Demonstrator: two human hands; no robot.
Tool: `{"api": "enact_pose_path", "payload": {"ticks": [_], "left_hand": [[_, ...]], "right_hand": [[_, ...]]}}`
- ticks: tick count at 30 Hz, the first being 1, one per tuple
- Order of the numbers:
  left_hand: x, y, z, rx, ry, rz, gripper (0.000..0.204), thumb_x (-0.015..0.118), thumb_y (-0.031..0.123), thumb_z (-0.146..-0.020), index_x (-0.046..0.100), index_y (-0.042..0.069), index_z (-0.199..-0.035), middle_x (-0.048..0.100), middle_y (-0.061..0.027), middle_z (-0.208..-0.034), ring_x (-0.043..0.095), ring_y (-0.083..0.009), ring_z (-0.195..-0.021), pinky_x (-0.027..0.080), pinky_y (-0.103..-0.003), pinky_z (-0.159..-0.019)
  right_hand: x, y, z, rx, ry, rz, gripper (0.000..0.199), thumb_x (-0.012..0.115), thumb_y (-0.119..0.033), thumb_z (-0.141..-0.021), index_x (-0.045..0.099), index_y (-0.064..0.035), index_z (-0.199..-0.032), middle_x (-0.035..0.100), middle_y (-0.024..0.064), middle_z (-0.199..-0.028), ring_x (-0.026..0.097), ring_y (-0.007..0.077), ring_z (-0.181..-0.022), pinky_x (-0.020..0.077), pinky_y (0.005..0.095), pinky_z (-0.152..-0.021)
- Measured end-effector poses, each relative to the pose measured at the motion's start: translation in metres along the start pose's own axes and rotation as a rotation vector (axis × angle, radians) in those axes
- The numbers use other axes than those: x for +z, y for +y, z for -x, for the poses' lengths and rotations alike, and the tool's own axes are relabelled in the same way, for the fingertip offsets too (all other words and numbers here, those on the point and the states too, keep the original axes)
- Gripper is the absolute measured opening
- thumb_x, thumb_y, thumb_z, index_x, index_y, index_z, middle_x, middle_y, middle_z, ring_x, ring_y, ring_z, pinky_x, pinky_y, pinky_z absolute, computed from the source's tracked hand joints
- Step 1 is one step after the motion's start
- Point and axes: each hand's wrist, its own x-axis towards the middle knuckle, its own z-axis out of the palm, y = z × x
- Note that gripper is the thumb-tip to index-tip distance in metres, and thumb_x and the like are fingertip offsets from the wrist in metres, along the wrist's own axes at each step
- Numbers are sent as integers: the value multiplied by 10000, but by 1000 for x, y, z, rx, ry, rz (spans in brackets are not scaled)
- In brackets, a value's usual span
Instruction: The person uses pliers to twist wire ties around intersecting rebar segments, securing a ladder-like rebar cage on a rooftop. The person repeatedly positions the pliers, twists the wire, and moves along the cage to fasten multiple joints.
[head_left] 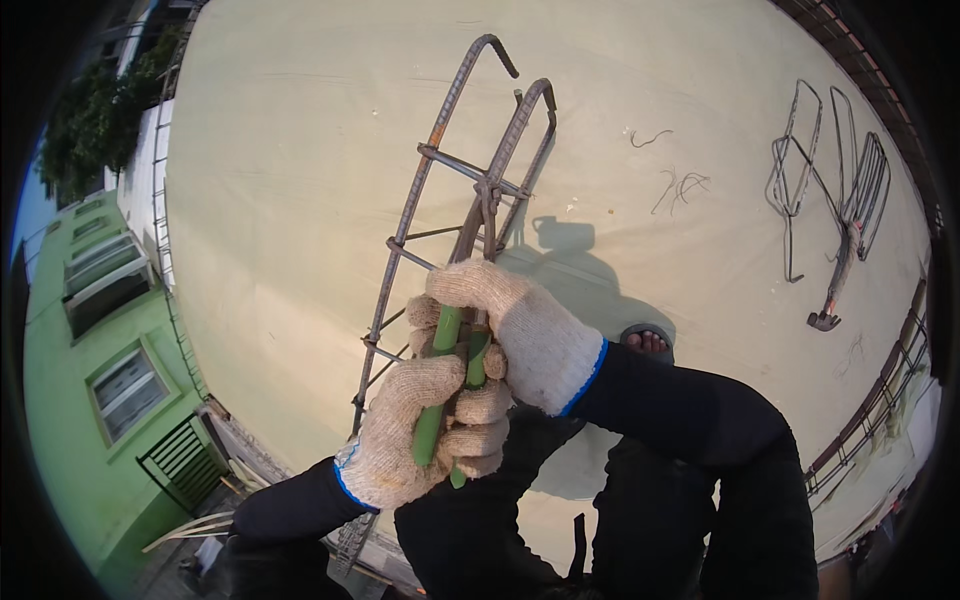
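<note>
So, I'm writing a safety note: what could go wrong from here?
The left hand and right hand crowd the green-handled tool, so gloved fingers might get pinched.
Bare toes are exposed nearby, so the tool or steel cage could hurt them if dropped.
Loose wire scraps on the floor might poke a foot.

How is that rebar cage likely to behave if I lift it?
The rebar cage will probably feel stiff, since its long ribbed bars are joined by crosspieces. It's likely heavy for such an open frame, being metal. Its bent ends look apt to snag.
</note>
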Motion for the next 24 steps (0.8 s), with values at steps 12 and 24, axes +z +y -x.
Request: {"api": "enact_pose_path", "payload": {"ticks": [12, 24], "left_hand": [[28, -52, -21, 56, -773, 1172, 410, 801, 347, -996, 494, 139, -1170, 397, 35, -852, 422, -98, -660, 449, -262, -603], [30, -32, -7, 45, -278, 496, 616, 680, 543, -1064, 606, 73, -1454, 664, -122, -1302, 688, -259, -1145, 553, -416, -990]], "right_hand": [[19, -2, -8, -209, -176, -459, 155, 633, -236, -1155, 605, -116, -1062, 649, 14, -928, 671, 190, -855, 614, 415, -816], [44, -68, -2, 325, 340, 10, 251, 615, -287, -1155, 556, -118, -980, 470, -44, -760, 500, 125, -655, 523, 391, -673]]}}
